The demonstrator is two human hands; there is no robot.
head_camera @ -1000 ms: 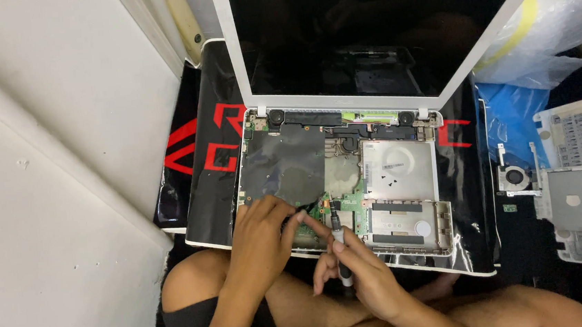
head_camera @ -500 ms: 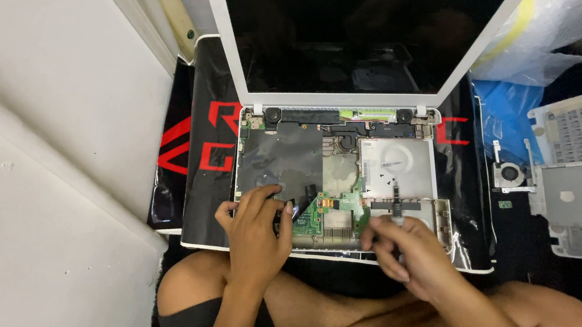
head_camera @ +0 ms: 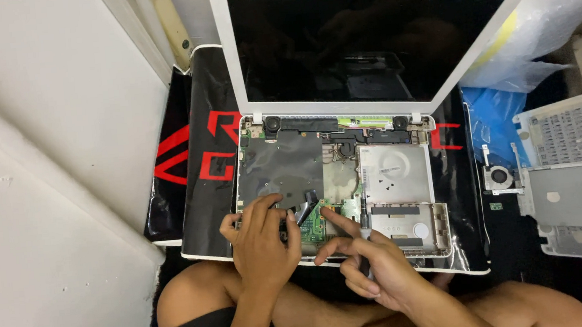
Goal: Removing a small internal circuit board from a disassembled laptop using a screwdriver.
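We're seated cross-legged with an opened white laptop (head_camera: 337, 174) in front of us, top cover off, internals exposed, dark screen upright. It sits on a black mat with red markings (head_camera: 197, 157).

Our left hand (head_camera: 262, 238) rests palm-down on the lower left corner of the chassis, fingers curled loosely over the black shielding sheet (head_camera: 281, 168), gripping nothing we can make out. Our right hand (head_camera: 368, 265) has the index finger stretched out, tip touching the green circuit board (head_camera: 315, 225); the other fingers are curled around a dark slim tool (head_camera: 365, 237), mostly hidden by the hand, so type unclear.

Both hands cover the front edge of the board area. Silver drive (head_camera: 395, 172) sits just right of the board.

Off to the right: loose small fan (head_camera: 498, 176), removed keyboard cover (head_camera: 576, 182) lying upside down, blue plastic bag (head_camera: 492, 123). White wall (head_camera: 49, 169) close on the left.
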